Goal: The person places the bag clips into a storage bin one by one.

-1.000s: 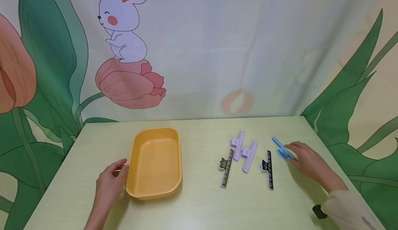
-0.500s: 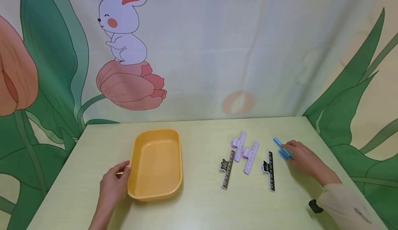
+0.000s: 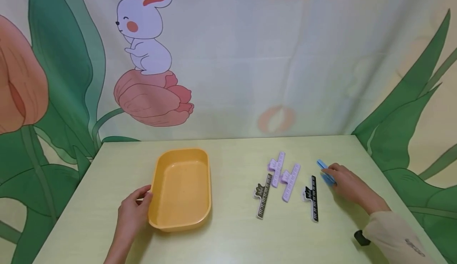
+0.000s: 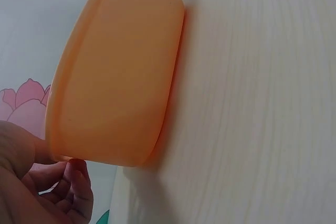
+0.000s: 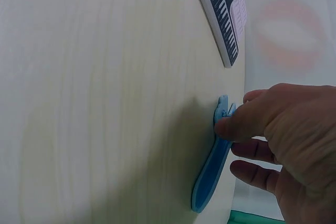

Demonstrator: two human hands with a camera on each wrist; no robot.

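Note:
My left hand [image 3: 133, 212] holds the left rim of a yellow plastic tray [image 3: 180, 192] between thumb and fingers; the left wrist view shows the fingertips at the tray's rim [image 4: 63, 157]. At the right, my right hand [image 3: 348, 184] pinches a blue clip [image 3: 321, 164] lying at a slant on the table. In the right wrist view the thumb [image 5: 231, 127] presses on the clip's middle, and its long blue bar [image 5: 210, 179] sticks out below. My hand hides part of the clip. Nearest to it is a black piano-key clip [image 3: 314, 198].
Left of that lie two purple keyboard-patterned clips [image 3: 278, 169] and another black piano-key clip [image 3: 264, 196]. The pale wooden table [image 3: 232, 232] ends at a printed curtain [image 3: 228, 57] behind. A black object [image 3: 361, 238] shows by the right sleeve.
The right fingers have closed further over the blue clip and now cover more of it. My left hand stays at the tray's rim. The whole head view has shifted slightly.

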